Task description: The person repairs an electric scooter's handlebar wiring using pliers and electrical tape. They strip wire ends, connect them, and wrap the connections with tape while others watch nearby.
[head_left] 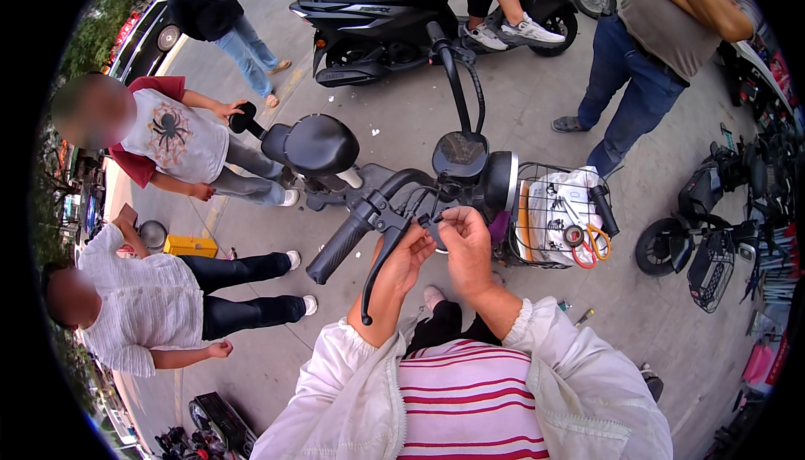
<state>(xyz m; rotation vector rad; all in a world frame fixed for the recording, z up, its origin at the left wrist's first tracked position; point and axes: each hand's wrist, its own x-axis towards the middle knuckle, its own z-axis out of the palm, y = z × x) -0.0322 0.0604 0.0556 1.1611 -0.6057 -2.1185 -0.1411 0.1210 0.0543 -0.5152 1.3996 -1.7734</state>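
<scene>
Both my hands are close together beside the handlebar of a small electric bike, below its round dark display (pixel 461 155). My left hand (pixel 409 257) is behind the black brake lever (pixel 380 280), fingers pinched near thin cables. Close by, my right hand (pixel 468 246) has thumb and forefinger pinched together at a small dark piece (pixel 438 218), too small to name. Left of my hands is the ribbed black handlebar grip (pixel 340 246). A round headlight (pixel 503 180) sits just past my right hand.
A wire basket (pixel 537 260) on the bike's front holds orange-handled scissors (pixel 599 244), a tape roll (pixel 573 235) and white plastic. The black seat (pixel 321 143) is at the left. Several people stand around; one sits on a black scooter (pixel 369 28). Another bike (pixel 671 246) stands right.
</scene>
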